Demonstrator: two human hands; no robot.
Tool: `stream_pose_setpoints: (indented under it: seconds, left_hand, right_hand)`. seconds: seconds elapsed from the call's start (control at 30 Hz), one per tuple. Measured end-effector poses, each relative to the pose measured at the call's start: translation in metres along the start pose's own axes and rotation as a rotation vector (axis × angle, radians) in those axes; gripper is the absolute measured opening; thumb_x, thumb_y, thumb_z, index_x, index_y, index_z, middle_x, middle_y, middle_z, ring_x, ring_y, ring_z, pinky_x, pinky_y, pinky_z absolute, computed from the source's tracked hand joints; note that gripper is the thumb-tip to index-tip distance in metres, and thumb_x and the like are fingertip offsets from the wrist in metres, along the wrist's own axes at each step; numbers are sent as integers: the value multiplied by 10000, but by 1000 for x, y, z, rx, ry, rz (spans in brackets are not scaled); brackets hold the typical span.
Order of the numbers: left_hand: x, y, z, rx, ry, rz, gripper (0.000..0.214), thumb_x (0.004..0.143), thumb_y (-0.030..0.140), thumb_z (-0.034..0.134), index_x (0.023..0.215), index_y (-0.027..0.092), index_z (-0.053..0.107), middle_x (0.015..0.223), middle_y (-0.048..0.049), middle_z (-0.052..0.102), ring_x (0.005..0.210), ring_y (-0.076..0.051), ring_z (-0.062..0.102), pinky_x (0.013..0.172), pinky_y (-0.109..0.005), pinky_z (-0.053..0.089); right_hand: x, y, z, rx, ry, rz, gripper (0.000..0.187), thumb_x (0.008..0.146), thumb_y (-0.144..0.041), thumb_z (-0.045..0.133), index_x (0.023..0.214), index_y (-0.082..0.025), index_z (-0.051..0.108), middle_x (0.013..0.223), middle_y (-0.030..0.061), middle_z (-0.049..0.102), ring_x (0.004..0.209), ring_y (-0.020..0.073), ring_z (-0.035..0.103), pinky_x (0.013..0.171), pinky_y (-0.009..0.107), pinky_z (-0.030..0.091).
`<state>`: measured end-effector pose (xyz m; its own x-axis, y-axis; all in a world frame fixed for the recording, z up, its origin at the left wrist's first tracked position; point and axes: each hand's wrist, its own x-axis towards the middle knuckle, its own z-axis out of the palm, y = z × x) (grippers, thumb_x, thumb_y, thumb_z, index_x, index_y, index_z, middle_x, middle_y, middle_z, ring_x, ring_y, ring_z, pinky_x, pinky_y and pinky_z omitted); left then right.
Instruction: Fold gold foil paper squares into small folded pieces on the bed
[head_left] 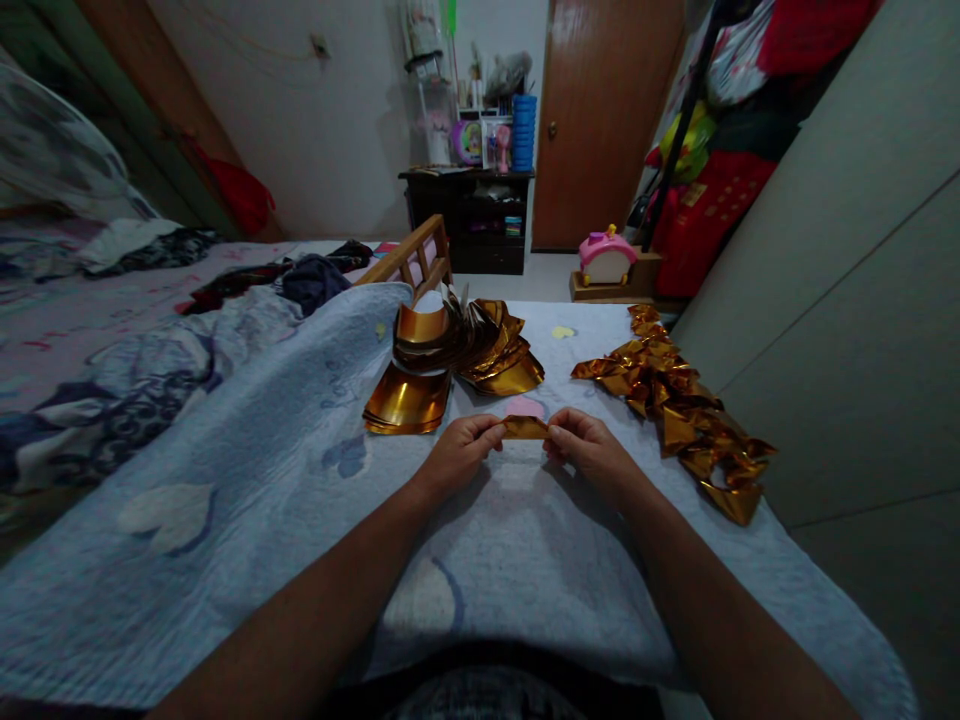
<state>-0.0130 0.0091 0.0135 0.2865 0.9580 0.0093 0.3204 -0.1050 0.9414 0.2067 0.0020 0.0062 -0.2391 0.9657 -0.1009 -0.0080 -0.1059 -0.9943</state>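
A small folded piece of gold foil paper (525, 428) is stretched between my two hands, low over the blue cloth. My left hand (466, 445) pinches its left end between thumb and fingers. At the right end, my right hand (585, 440) grips it the same way. Just beyond my left hand lies a fanned stack of gold foil sheets (409, 397), with more curled and spread sheets (504, 350) beside it. To the right of my right hand runs a long heap of folded gold foil pieces (675, 400).
The blue cloth (420, 600) with heart patterns covers the surface before me. Left is a bed (142, 300) with rumpled clothes and a wooden rail (405, 255). A pale cabinet (840, 300) flanks the right side. Behind stand a dark shelf (466, 220) and a pink toy (606, 258).
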Motion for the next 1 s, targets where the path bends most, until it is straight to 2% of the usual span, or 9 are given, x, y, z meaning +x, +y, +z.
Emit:
stream_pose_setpoints:
  seconds: [0.2,0.33,0.47,0.67,0.87,1.0]
  left_hand:
    - [1,0,0,40,-21,25,332,900,415,524,685,172,595,659,16,518,641,-140,457,640,-261,349]
    - [0,0,1,26,-65,40,330,895,403,519,667,173,579,656,18,508,651,-141,463,665,-265,361]
    - [0,0,4,1,-107,43,341,890,425,519,674,169,587,643,22,492,644,-138,452,653,-263,351]
    - [0,-3,6,-94,-174,29,304,852,445,605,840,148,667,679,24,525,644,-128,451,636,-249,353]
    - [-1,-9,7,-86,-194,51,313,867,417,609,707,149,612,655,12,538,639,-123,462,647,-253,346]
    - [-1,-10,9,-104,-232,40,300,875,401,605,718,145,622,664,-3,569,633,-123,476,643,-257,348]
  right_hand:
    - [1,0,1,-73,-50,-13,316,783,-504,715,820,-216,592,658,-26,576,558,117,483,527,250,365]
    - [1,1,3,-152,-102,-30,300,745,-441,757,815,-211,576,663,-44,521,554,110,448,520,250,352]
    - [1,4,6,-238,-120,-34,241,751,-394,711,813,-200,583,679,-36,504,564,113,434,517,251,331]
    - [3,5,9,-338,-79,-87,199,772,-371,644,756,-184,579,658,-38,468,596,112,420,550,249,325]
    - [4,7,11,-392,-92,-127,185,772,-359,620,728,-189,560,651,-37,466,603,115,418,569,251,326]
    - [4,9,13,-429,-126,-127,189,791,-363,607,739,-183,583,650,-26,493,605,121,433,566,252,328]
